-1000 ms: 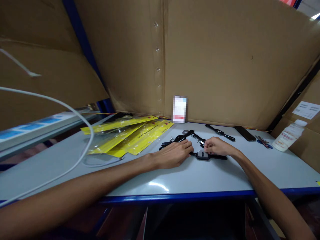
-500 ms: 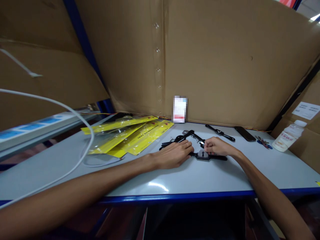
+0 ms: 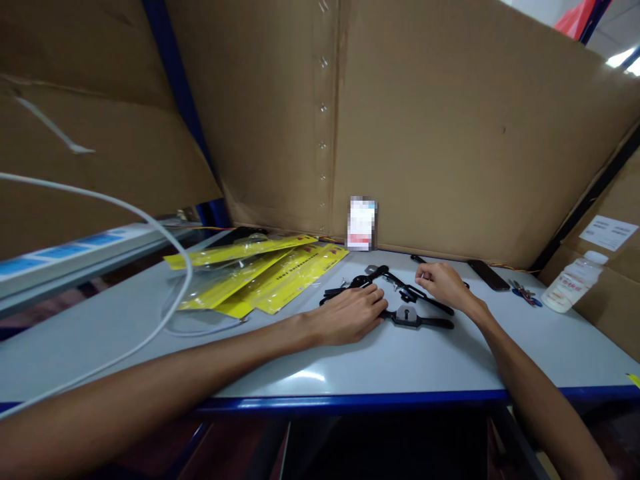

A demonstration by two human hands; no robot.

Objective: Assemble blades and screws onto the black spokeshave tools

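Observation:
My left hand (image 3: 353,313) rests on the table with its fingers curled over the left handle of a black spokeshave (image 3: 423,321). A grey blade plate with a dark slot shows at the middle of that tool. My right hand (image 3: 442,285) hovers to the upper right, thumb and fingertips pinched together; what they hold, if anything, cannot be made out. Beyond the hands lie more black spokeshave bodies (image 3: 434,303) and a loose grey blade (image 3: 371,269). Another spokeshave (image 3: 416,258) at the back is mostly hidden behind my right hand.
Yellow-backed clear packages (image 3: 270,290) are piled at left, near a white cable (image 3: 187,280). A pixelated upright card or screen (image 3: 361,224) leans on the cardboard wall. At right are a phone (image 3: 489,275), small keys or tools (image 3: 524,293) and a white bottle (image 3: 573,283).
My right hand has lifted off the blade plate of the near spokeshave and moved up and right, uncovering the plate and the tools behind. My left hand has stayed in place.

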